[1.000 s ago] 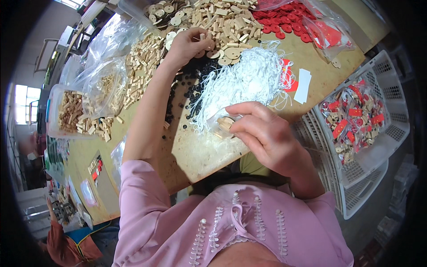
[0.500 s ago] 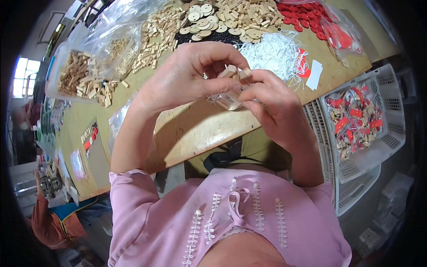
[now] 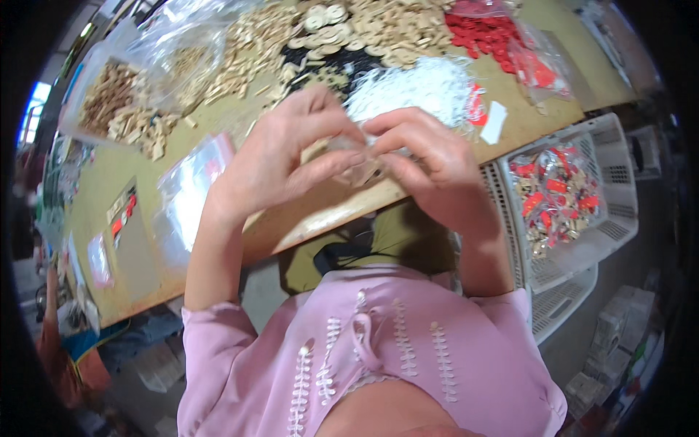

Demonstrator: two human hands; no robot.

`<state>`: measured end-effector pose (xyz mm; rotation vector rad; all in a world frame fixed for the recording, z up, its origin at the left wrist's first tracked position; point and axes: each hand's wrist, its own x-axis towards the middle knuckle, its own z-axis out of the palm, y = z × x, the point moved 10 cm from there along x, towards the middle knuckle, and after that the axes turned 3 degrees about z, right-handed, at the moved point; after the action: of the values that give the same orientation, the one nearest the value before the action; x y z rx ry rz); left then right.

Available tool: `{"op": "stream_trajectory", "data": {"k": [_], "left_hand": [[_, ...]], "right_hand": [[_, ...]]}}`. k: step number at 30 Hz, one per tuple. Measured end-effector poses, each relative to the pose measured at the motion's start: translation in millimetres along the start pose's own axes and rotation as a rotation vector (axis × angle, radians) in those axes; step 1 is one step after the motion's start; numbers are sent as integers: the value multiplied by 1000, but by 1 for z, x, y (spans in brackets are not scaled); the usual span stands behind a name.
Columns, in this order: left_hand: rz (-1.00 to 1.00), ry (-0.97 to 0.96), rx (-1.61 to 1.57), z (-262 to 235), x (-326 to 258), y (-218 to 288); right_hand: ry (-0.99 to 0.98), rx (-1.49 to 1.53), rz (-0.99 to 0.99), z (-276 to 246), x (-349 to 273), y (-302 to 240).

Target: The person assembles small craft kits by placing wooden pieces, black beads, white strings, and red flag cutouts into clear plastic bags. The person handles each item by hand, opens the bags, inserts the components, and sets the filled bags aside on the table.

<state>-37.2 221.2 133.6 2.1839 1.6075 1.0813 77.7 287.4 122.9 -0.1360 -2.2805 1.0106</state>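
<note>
Over the front edge of the table, my two hands meet at a small clear plastic bag [image 3: 358, 175]. My right hand [image 3: 435, 162] pinches its right side between thumb and fingers. From the left, my left hand [image 3: 280, 156] curls round the bag's other side, its thumb and forefinger at the bag; motion blurs this hand. Small pieces seem to lie in the bag, too blurred to name. Just beyond my fingers are a heap of white looped cords [image 3: 415, 87] and a pile of small black pieces [image 3: 357, 67].
Wooden blocks [image 3: 251, 44], wooden discs [image 3: 324, 36] and red pieces [image 3: 480, 33] cover the far side. A clear tub [image 3: 80, 120] of blocks stands left, near flat plastic bags [image 3: 182, 197]. At right, a white basket [image 3: 619, 175] holds filled bags. A person's arm [image 3: 49, 320] shows far left.
The wooden blocks that my left fingers held over the bag no longer show there. Both hands have shifted slightly left in the picture, and the whole view has tilted, showing more flat bags.
</note>
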Motion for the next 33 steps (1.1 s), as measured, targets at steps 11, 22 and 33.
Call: {"op": "stream_trajectory", "data": {"k": [11, 22, 33], "left_hand": [[-88, 218, -126, 15, 25, -1], [-93, 230, -43, 33, 8, -21], [-54, 243, 8, 28, 8, -12]], "right_hand": [[250, 366, 564, -87, 2, 157], [260, -950, 467, -160, 59, 307], [456, -95, 745, -195, 26, 356]]}}
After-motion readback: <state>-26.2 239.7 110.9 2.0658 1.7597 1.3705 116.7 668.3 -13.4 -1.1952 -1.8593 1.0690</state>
